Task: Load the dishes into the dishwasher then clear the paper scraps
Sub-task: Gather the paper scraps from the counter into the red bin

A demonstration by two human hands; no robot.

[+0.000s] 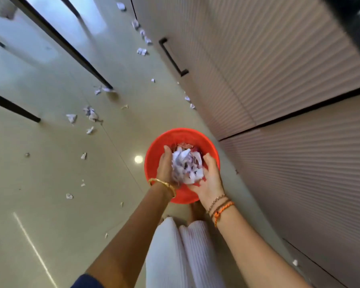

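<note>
White paper scraps (186, 166) cupped between left hand (165, 165), right hand (211, 177), over red bin (154, 150)

The bucket (182, 138) is bright orange-red, and the bundle of paper (187, 166) over it is white with small purple-blue marks. Deeper inside there are scraps of pink and red tone. The scraps on the floor (91, 114) are also white with faint bluish print. The floor (50, 173) itself is a glossy pale beige-green — it carries white light reflections. The cabinet fronts (278, 80) are light pinkish-beige with a fine ribbed line pattern, and the cabinet handle (172, 58) is black. The left wrist has a gold bangle (163, 185); the right wrist has an orange thread (222, 210) and brown bands. The trousers (175, 256) are white with thin pleat lines.
</note>
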